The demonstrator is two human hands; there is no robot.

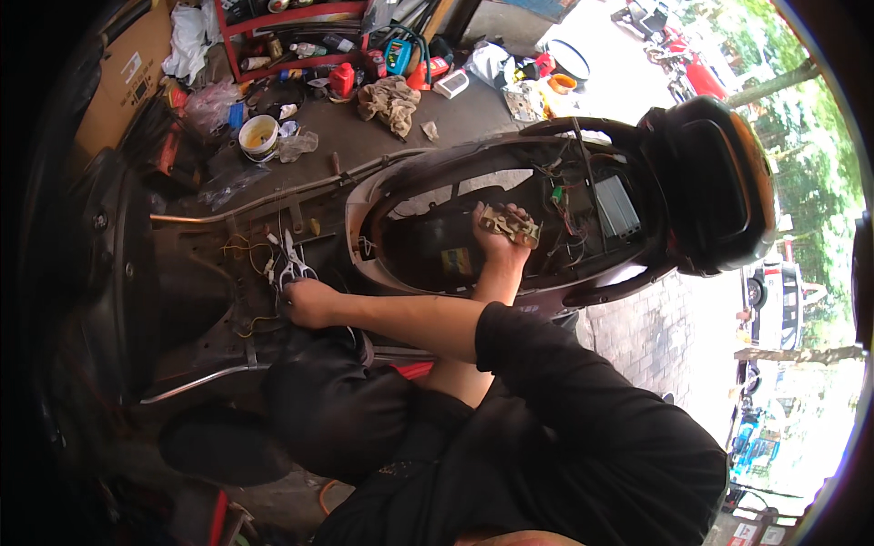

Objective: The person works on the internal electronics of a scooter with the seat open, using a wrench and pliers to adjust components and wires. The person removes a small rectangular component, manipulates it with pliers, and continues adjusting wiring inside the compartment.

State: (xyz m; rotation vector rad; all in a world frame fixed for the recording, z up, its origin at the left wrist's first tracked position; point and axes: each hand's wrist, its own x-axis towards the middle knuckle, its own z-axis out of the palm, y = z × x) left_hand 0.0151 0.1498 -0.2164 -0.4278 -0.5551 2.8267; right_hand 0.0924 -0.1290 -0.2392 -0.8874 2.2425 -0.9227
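My forearms cross over a motor scooter [369, 246] with its seat off and its inner parts bare. My right hand [309, 302] reaches left over the footboard and closes at the handles of a pair of scissors [293, 264]. The blades point away from me. Thin yellow and white wires [238, 244] lie beside them. Above the open seat bay, my left hand [503, 238] grips a tan-and-brown patterned piece [512, 226], whose exact kind I cannot make out. A silver control box [619, 207] and loose wiring [566, 202] sit in the rear of the bay.
A black top box [712, 187] stands at the scooter's rear. Beyond the scooter are a white bucket [259, 136], a rag [390, 105], a red bottle [341, 80] and other clutter. A red rack [291, 18] is at the back. Parked vehicles stand outside on the right.
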